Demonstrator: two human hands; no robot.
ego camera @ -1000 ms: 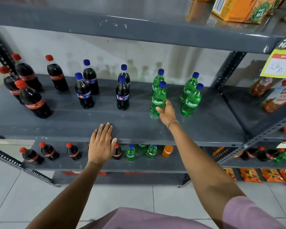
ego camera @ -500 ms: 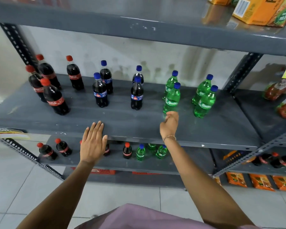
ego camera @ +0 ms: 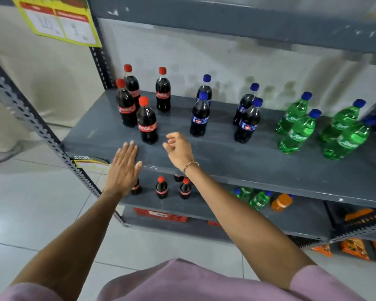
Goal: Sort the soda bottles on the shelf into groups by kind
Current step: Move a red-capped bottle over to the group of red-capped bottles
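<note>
Reaching from lower centre, I see my right hand (ego camera: pixel 178 149) loosely curled, empty, just right of the nearest cola bottle (ego camera: pixel 147 120), upright and closest to that hand; my left hand (ego camera: pixel 124 168) lies flat on the shelf (ego camera: pixel 248 168). Smooth plastic, glossy. Farther right: blue-capped, then green bottles (ego camera: pixel 297 132).

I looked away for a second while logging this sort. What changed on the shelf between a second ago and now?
The right hand let go of the front Sprite bottle and moved left, now hanging loosely curled and empty near the Coca-Cola bottles. The left hand stayed flat on the shelf edge. All twelve bottles kept their groups; the view swung left.
</note>
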